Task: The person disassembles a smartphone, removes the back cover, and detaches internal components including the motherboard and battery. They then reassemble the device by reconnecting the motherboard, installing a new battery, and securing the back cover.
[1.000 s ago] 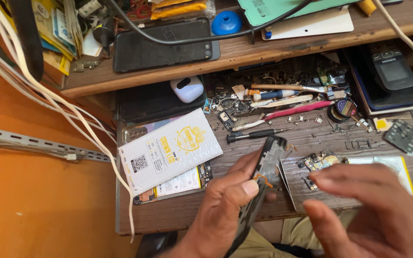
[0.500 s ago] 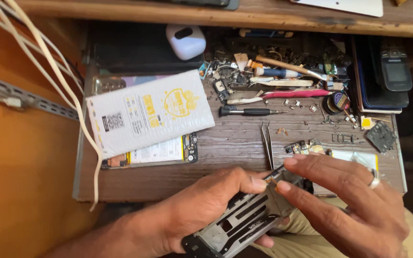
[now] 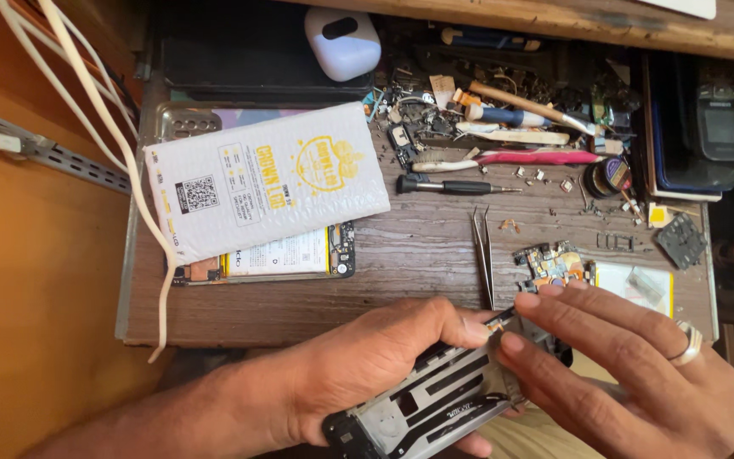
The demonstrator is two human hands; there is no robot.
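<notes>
Head view over a cluttered wooden workbench (image 3: 418, 246). The left hand (image 3: 384, 365) is clamped around an opened phone frame (image 3: 435, 404), which is held just below the near edge of the bench, thumb pressed on its upper end. The right hand (image 3: 630, 365), a ring on one finger, is pinched with thumb and forefinger on a small orange flex strip (image 3: 497, 322) at the top of the frame; the two hands meet there, fingertips almost touching. On the bench just above lie tweezers (image 3: 482, 251), and beside them to the right a small circuit board (image 3: 554, 265). Farther back rest a black screwdriver (image 3: 452, 186), a pink-handled tool (image 3: 537, 157) and loose small parts. To the left, a white padded envelope (image 3: 265, 183) lies over a second phone (image 3: 286, 255). A white earbud case (image 3: 341, 41) sits at the rear, and white cables (image 3: 104, 127) hang along the left side.
</notes>
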